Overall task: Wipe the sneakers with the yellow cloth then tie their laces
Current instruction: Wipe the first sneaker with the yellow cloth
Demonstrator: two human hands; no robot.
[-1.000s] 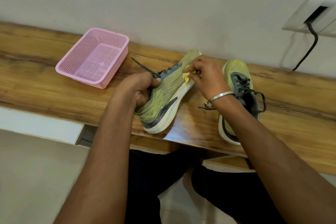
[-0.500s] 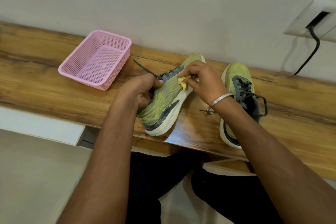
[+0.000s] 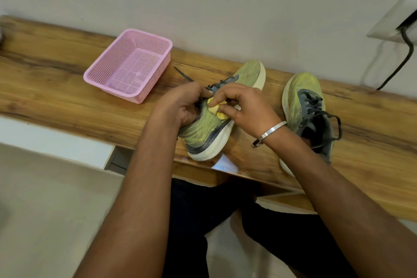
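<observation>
Cloth [image 3: 215, 109] between right fingers [image 3: 222, 99], sneaker [image 3: 209, 124]

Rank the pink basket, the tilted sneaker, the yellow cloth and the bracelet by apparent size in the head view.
1. pink basket
2. tilted sneaker, partly covered by both hands, so close to the basket
3. bracelet
4. yellow cloth, mostly bunched in the right hand; unsure versus bracelet
</observation>
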